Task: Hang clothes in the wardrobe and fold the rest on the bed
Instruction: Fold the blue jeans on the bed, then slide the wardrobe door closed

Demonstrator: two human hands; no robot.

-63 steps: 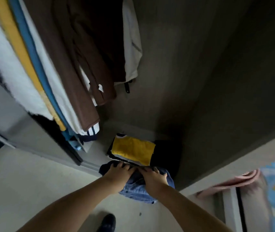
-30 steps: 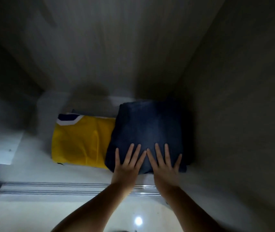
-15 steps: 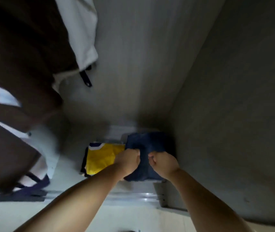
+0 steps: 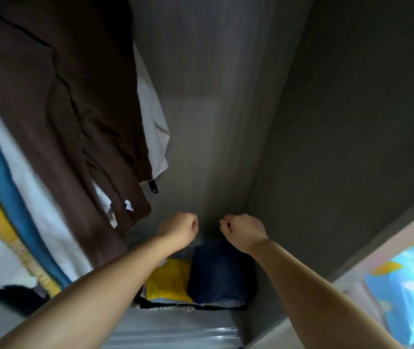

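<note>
Folded dark blue jeans [image 4: 219, 273] lie on the wardrobe floor against its right wall. A folded yellow garment [image 4: 169, 280] sits beside them on the left, on top of other folded clothes. My left hand [image 4: 179, 229] and my right hand [image 4: 243, 230] are raised above the pile, both with curled fingers and nothing in them. Brown garments [image 4: 62, 96] and a white one [image 4: 151, 114] hang at the upper left.
More hanging clothes in white, blue and yellow [image 4: 6, 197] crowd the left side. The grey wardrobe back and right wall [image 4: 352, 122] enclose the space. A sliding-door track [image 4: 175, 333] runs along the bottom. Bright patterned bedding [image 4: 407, 285] shows at the lower right.
Both hands let go of the jeans and lifted up off the pile with fingers curled. The view has risen, showing more of the hanging clothes.
</note>
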